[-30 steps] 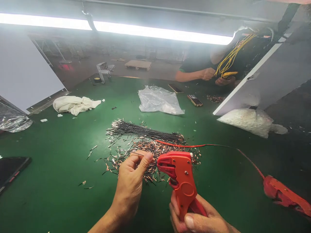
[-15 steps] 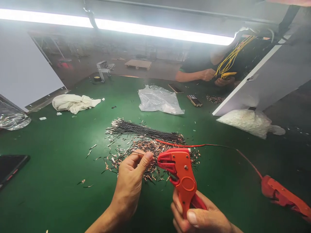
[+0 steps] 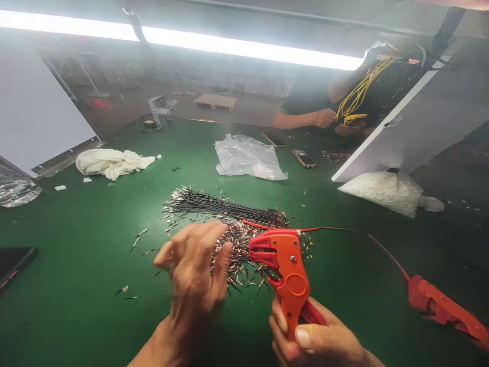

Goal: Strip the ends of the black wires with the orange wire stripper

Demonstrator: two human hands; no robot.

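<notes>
My right hand [image 3: 311, 331] is wrapped round the handle of a red and orange wire stripper [image 3: 292, 275], whose jaws point left. My left hand [image 3: 198, 270] is raised to the left of the jaws, its fingers spread and slightly blurred; I see nothing held in it. Beneath and behind it lies a heap of short black wire offcuts and bare copper bits [image 3: 239, 237]. A bundle of long black wires [image 3: 225, 205] rests just beyond the heap, side by side. A thin red strip [image 3: 267, 226] runs along the heap behind the stripper.
A second red and orange tool [image 3: 445, 308] lies at right. Further back are a clear plastic bag [image 3: 250, 158], a white cloth [image 3: 112, 162], a keypad phone [image 3: 304, 158] and a full bag [image 3: 385, 191]. Across the table a co-worker's hands [image 3: 338, 122] hold yellow wires [image 3: 357, 97]. A dark phone [image 3: 15, 262] lies left.
My left hand had its thumb and fingertips pinched on a thin wire near the jaws; now its fingers are spread, raised and shifted left. My right hand keeps the stripper in nearly the same place.
</notes>
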